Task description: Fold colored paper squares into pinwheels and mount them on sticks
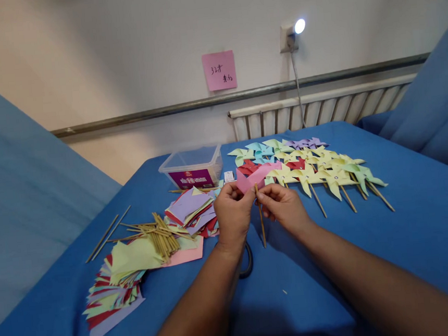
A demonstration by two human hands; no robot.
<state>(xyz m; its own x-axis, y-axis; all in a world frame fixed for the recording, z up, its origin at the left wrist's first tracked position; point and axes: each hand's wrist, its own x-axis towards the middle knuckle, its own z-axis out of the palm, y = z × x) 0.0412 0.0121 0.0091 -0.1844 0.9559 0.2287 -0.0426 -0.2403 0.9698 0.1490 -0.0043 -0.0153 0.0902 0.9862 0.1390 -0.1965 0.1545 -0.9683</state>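
Partly hidden: a dark curved thing (248, 262) is peeking out under the left wrist, can't tell what it is. Left hand (232, 212) and right hand (284, 205) are both pinching a pink paper pinwheel (256, 176) w/ fingers clamped on it; its thin wooden stick (260, 218) is hanging down btwn the fingertips. Folded, matte paper blades are sticking up just above the thumbs. Beyond the fingers: finished pinwheels (318, 167), a clear plastic box (192, 166). Left of them: cut paper squares (190, 208), bamboo sticks (159, 236) on blue cloth (410, 235).

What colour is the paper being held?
Pink paper, pinched by left hand and right hand; head view.
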